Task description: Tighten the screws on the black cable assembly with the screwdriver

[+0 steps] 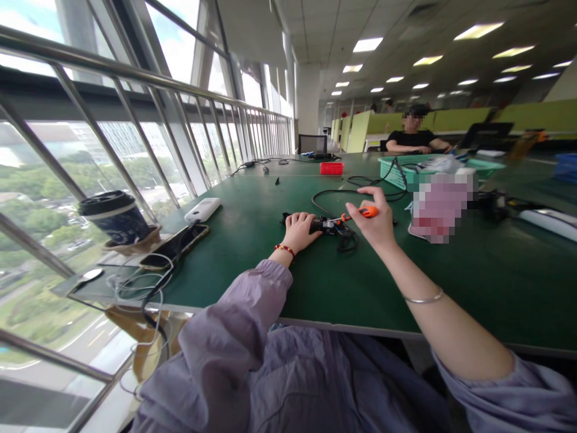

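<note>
Bright office space [342, 54] stretches back behind a big green table [351, 288], with a metal railing [180, 90] running along from nine to twelve o'clock. Someone in black [415, 141] sits at one o'clock, beyond a mint-green basket [392, 171]. A lidded cup [115, 222] stands at ten. Near the middle, straight ahead at twelve, the left hand [300, 233] curls over a black device [319, 226], fingers close together. From its three o'clock side, the right hand [376, 225] grips an orange-handled screwdriver [368, 211], index finger raised, its shaft pointing left at the device.
</note>
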`<state>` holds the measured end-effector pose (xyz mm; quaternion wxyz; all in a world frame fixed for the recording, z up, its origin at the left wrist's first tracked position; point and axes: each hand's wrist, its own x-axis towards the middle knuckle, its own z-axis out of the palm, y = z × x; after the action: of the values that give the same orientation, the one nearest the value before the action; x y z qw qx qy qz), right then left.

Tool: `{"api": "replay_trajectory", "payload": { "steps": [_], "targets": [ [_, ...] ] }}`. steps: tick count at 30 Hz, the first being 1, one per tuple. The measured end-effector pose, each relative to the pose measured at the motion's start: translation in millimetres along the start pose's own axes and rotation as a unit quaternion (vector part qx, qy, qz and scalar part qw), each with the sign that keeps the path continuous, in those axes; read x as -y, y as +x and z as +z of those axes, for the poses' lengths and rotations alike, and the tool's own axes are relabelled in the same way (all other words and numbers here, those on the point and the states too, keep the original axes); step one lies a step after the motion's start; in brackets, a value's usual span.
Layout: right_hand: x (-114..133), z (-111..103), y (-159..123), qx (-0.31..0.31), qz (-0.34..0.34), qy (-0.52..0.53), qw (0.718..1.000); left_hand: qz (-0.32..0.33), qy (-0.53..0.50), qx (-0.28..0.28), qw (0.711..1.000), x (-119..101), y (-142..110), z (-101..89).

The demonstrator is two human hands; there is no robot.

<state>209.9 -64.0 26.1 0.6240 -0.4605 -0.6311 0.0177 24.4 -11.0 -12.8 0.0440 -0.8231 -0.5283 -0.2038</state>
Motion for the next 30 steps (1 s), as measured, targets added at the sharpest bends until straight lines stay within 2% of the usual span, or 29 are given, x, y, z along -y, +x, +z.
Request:
{"api": "replay_trajectory", "payload": {
  "steps": [3,8,11,15,21,27,30],
  "targets": [
    [1.3,-1.1,0.3,0.014,0.004,0.007,1.000,-0.003,-0.001,0.001,1.000,0.1,0.0,0.4],
    [-2.7,1.2,1.3,-0.016,-0.026,0.042,0.999,-0.003,-0.007,0.002,1.000,0.0,0.0,0.2],
    [-4.0,0.7,1.5,-0.029,0.002,0.025,0.999,-0.003,-0.010,0.001,1.000,-0.3,0.1,-0.1],
    [-2.6,-0.8,1.4,-0.004,0.026,0.010,1.000,-0.006,-0.007,0.001,1.000,-0.8,0.3,0.1],
    [-6.3,1.0,2.5,-0.015,-0.031,0.045,0.998,-0.006,-0.003,0.001,1.000,-0.9,0.2,0.5],
    [-4.5,-2.2,2.3,-0.002,0.012,-0.011,1.000,-0.008,-0.005,0.002,1.000,-0.7,0.1,1.2],
    [-1.0,-2.7,1.5,0.017,0.002,0.001,1.000,-0.010,-0.005,0.003,1.000,-0.9,-0.1,1.0]
  ]
}}
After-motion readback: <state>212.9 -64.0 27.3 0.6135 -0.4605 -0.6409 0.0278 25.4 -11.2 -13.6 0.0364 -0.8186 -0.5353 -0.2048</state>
